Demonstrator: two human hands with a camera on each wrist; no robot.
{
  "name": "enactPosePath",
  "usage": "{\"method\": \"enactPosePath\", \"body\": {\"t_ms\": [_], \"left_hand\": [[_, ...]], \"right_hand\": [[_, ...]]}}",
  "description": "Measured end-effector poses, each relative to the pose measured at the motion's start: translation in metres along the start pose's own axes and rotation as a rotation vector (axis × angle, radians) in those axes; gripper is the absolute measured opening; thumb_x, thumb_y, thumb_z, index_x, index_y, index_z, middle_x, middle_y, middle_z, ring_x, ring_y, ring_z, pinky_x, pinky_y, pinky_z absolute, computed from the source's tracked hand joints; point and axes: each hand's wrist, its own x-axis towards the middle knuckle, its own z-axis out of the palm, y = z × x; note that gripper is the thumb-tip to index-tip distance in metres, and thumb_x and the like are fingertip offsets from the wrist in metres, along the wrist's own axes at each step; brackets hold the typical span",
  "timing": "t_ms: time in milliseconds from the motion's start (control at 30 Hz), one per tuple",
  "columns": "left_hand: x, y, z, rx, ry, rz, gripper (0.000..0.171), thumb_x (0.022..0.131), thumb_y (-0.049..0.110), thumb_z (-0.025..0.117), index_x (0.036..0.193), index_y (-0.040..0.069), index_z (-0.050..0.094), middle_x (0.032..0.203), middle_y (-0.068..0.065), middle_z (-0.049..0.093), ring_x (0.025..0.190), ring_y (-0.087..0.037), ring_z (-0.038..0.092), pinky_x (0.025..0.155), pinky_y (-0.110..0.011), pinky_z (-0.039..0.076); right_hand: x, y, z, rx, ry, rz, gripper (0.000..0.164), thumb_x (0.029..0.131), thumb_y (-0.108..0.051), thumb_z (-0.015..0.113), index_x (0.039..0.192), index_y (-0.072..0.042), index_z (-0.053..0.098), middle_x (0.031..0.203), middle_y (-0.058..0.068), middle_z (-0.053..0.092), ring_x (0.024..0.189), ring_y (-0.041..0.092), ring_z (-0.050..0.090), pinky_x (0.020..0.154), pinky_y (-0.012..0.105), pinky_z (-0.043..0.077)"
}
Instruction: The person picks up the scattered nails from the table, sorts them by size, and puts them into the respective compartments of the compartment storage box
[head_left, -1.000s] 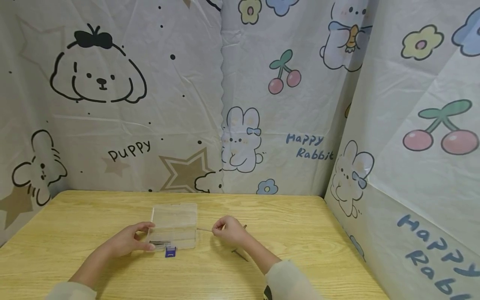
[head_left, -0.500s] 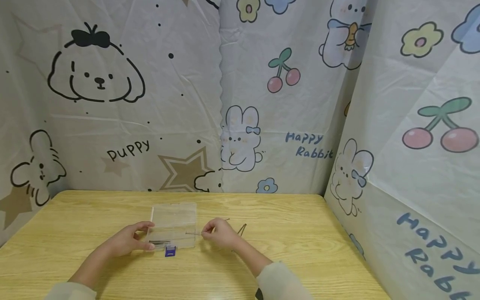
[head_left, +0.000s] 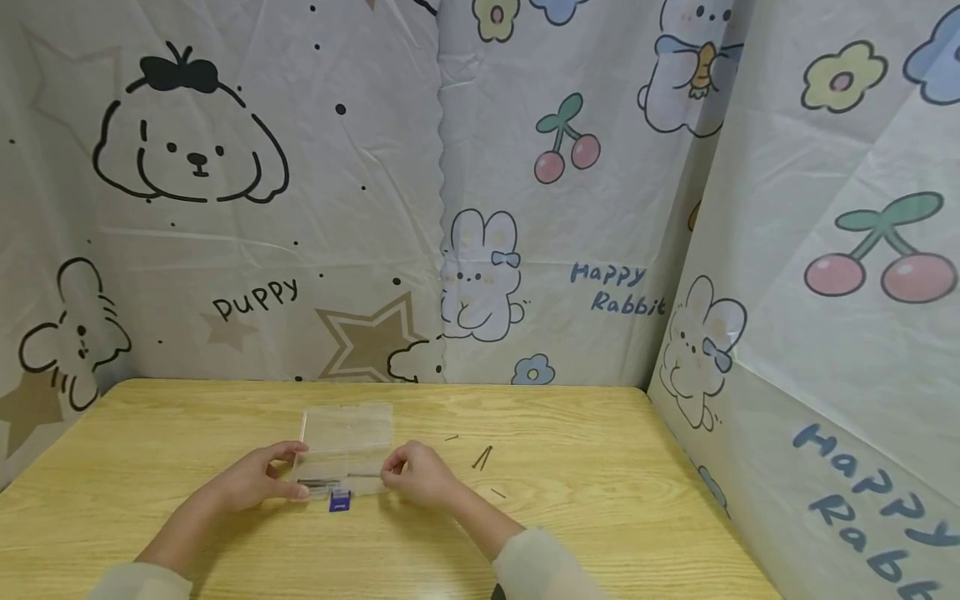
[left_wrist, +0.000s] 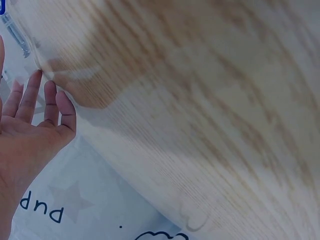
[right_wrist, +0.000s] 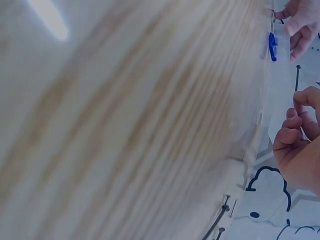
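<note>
A clear plastic box [head_left: 347,427] stands open on the table, with a blue latch [head_left: 340,501] at its front. Several dark nails [head_left: 318,482] lie in its front left compartment. My left hand [head_left: 258,479] holds the box by its left side, thumb toward the front and fingers farther back. My right hand [head_left: 422,473] pinches a single nail [right_wrist: 298,77] between thumb and index finger, at the right side of the box. That nail points left over the front right compartment; its head shows at the far end in the right wrist view.
Right of the box lie a pair of crossed nails [head_left: 482,457], a short nail [head_left: 452,437] behind them and another nail [head_left: 498,493] nearer me. The wooden table [head_left: 600,500] ends at a printed cloth [head_left: 570,333] at the back and right.
My right hand has moved left and slightly toward me, bringing the nail from beside the box to over its front right compartment. My left hand stays on the box.
</note>
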Motion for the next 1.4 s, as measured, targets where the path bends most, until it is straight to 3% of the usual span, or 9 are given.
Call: {"method": "enactPosePath", "body": {"t_ms": [633,1167,1400], "left_hand": [[0.0,0.0,0.0,-0.004,0.003,-0.003,0.075,0.078,0.03,0.076,0.135,-0.003,0.04,0.13,-0.034,0.044,0.098,-0.028,0.055,0.076,-0.036,0.047],[-0.001,-0.002,0.002,-0.055,-0.014,0.014,0.076,0.079,0.028,0.075,0.137,-0.005,0.037,0.132,-0.035,0.041,0.1,-0.029,0.055,0.075,-0.034,0.048],[-0.001,0.0,0.0,-0.027,-0.005,0.005,0.076,0.079,0.029,0.075,0.137,-0.004,0.038,0.132,-0.035,0.042,0.102,-0.033,0.056,0.077,-0.038,0.049]], "right_hand": [[0.003,0.001,0.008,0.048,-0.004,0.009,0.011,0.086,-0.009,0.062,0.084,-0.003,0.071,0.067,-0.006,0.059,0.056,0.001,0.046,0.053,0.016,0.041],[0.003,0.002,0.009,0.061,0.011,0.053,0.01,0.086,-0.015,0.064,0.085,-0.007,0.07,0.071,-0.007,0.055,0.061,0.003,0.045,0.053,0.018,0.04],[0.001,0.0,-0.005,0.035,0.018,0.049,0.012,0.089,-0.024,0.064,0.089,-0.014,0.07,0.08,-0.007,0.056,0.072,0.005,0.046,0.058,0.02,0.038]]}}
